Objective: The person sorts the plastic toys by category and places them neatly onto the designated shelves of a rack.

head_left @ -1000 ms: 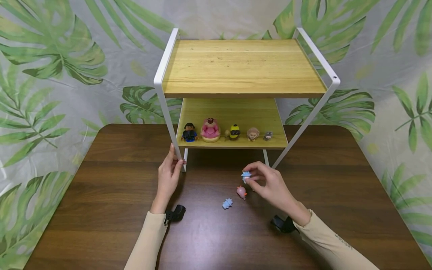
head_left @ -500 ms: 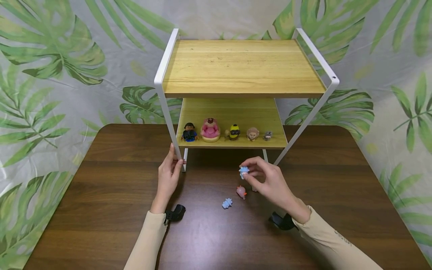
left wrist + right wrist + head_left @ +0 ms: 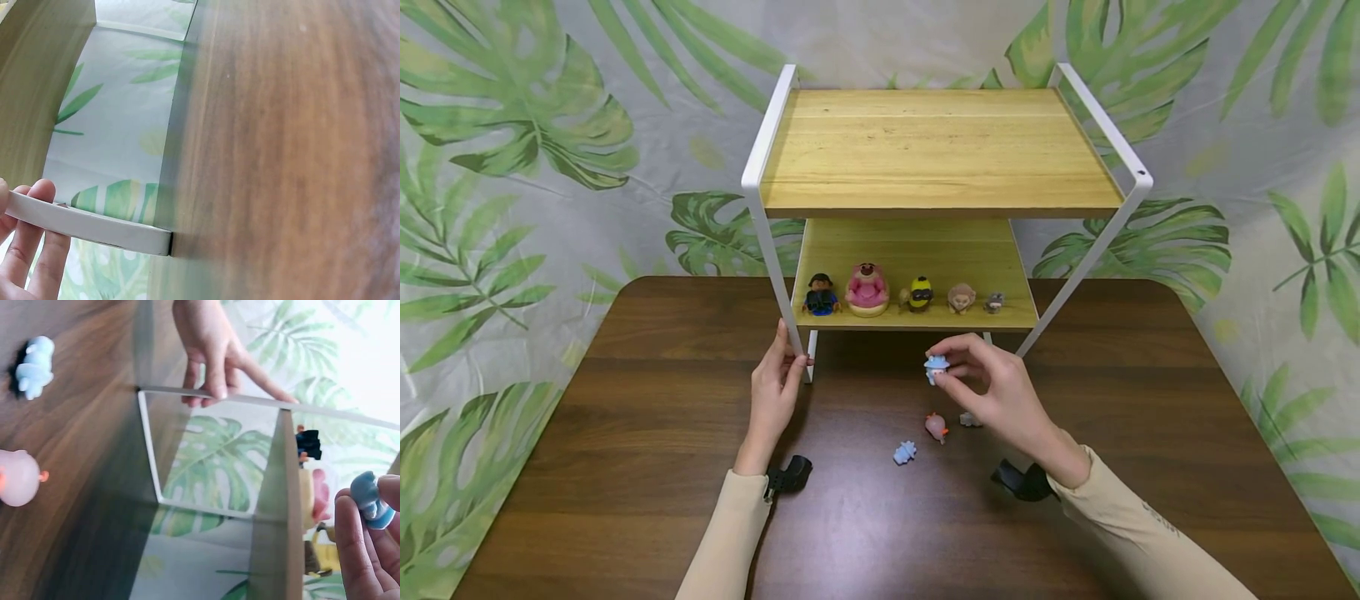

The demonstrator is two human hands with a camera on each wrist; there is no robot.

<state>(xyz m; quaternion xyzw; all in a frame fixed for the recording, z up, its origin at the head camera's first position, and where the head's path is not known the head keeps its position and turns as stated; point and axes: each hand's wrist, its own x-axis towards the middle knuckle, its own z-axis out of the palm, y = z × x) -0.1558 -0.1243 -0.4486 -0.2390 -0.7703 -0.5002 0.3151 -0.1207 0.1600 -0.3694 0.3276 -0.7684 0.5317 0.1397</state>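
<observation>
My left hand grips the white front-left leg of a two-tier shelf, low down beside the lower board. Between thumb and fingers my right hand pinches a small light-blue toy figure, held above the table in front of the lower board. On that board stand, left to right, a dark-haired figure in blue, a pink bear, a yellow figure with dark goggles, a brown lion and a small grey figure.
On the dark wooden table lie another light-blue figure, a pink round toy and a greyish piece partly behind my right hand. The upper board overhangs the lower one. A leaf-patterned cloth hangs behind.
My right hand has moved slightly up and left, toward the shelf, with the light-blue figure. The greyish piece on the table has come into sight. My left hand stays in place.
</observation>
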